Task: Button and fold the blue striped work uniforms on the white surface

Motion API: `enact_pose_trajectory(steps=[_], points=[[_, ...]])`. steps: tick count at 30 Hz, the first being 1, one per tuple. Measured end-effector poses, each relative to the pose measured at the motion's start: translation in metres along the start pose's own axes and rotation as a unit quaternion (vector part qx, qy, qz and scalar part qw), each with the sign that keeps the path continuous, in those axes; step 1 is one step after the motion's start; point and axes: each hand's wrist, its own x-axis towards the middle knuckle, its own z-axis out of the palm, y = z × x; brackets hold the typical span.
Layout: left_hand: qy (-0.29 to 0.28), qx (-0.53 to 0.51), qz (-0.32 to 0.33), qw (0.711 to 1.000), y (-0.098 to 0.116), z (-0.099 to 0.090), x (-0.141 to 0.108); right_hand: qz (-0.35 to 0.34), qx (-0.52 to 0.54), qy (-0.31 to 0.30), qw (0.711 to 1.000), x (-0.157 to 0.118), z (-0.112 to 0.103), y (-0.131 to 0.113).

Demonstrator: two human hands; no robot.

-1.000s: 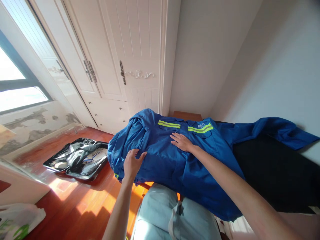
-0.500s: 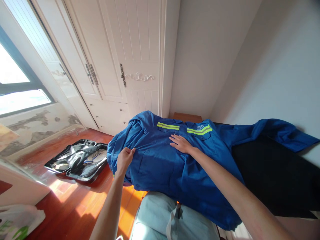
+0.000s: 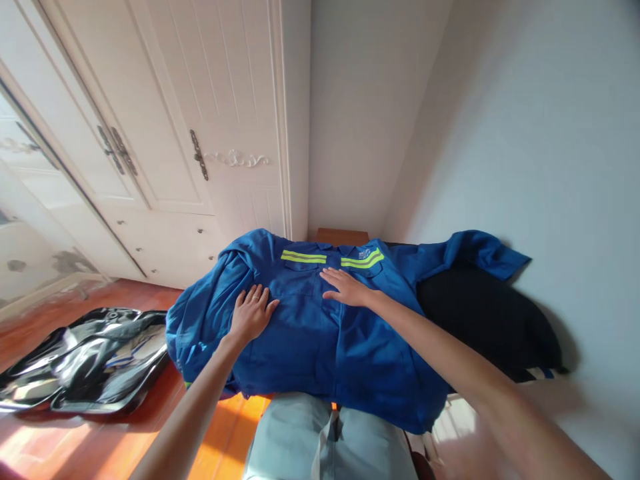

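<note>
A blue work jacket (image 3: 300, 333) with yellow-and-grey reflective strips across the chest lies spread out in front of me. On its left part my left hand (image 3: 251, 315) rests flat, fingers apart, with a ring on one finger. My right hand (image 3: 347, 288) lies with outstretched fingers near the jacket's middle, just below the chest strips. One sleeve (image 3: 475, 250) stretches out to the right over a black item (image 3: 485, 320). The other sleeve (image 3: 200, 320) hangs bunched at the left.
An open suitcase (image 3: 100, 360) packed with clothes lies on the reddish wooden floor (image 3: 230, 433) at left. White wardrobe doors (image 3: 235, 87) stand behind, beside a pale wall (image 3: 525, 133). My grey-trousered legs (image 3: 290, 440) are at the bottom.
My left hand has gone from a pinch on the jacket's left side to lying flat on the cloth. The right hand stays on the chest. The view has turned right.
</note>
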Motion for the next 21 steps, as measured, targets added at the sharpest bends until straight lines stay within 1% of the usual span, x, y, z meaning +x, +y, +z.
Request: enact_pose_trajectory(steps=[2,3,5,7,9,11,13,14,15,17,19,21], points=[[-0.004,0.010,-0.001,1.000,-0.003,0.007,0.000,0.043,-0.016,0.051,0.998,-0.025,-0.024,0.024],[-0.006,0.013,-0.005,1.000,-0.003,0.007,0.001,0.080,-0.027,0.081,0.993,-0.041,-0.037,0.040],[-0.016,0.019,-0.026,0.999,0.000,0.004,0.004,0.159,-0.046,0.126,0.978,-0.074,-0.065,0.074],[-0.011,0.030,-0.043,0.999,0.011,-0.001,0.013,0.242,-0.064,0.173,0.952,-0.110,-0.094,0.107],[0.013,0.032,-0.022,0.999,0.031,-0.002,0.026,0.327,-0.085,0.232,0.912,-0.146,-0.121,0.135],[0.027,0.007,0.035,0.999,0.058,0.001,0.043,0.403,-0.108,0.294,0.860,-0.180,-0.144,0.155],[0.014,-0.042,0.102,0.994,0.090,0.010,0.062,0.465,-0.123,0.341,0.808,-0.209,-0.161,0.168],[0.003,-0.068,0.134,0.989,0.107,0.017,0.072,0.490,-0.126,0.352,0.788,-0.221,-0.167,0.172],[-0.008,-0.090,0.168,0.982,0.123,0.024,0.082,0.509,-0.128,0.353,0.775,-0.231,-0.172,0.174],[-0.029,-0.119,0.223,0.967,0.153,0.039,0.100,0.539,-0.126,0.326,0.766,-0.244,-0.178,0.177],[-0.056,-0.132,0.247,0.958,0.177,0.053,0.115,0.572,-0.100,0.279,0.765,-0.248,-0.180,0.179],[-0.088,-0.134,0.238,0.958,0.193,0.066,0.127,0.599,-0.038,0.242,0.762,-0.247,-0.179,0.182]])
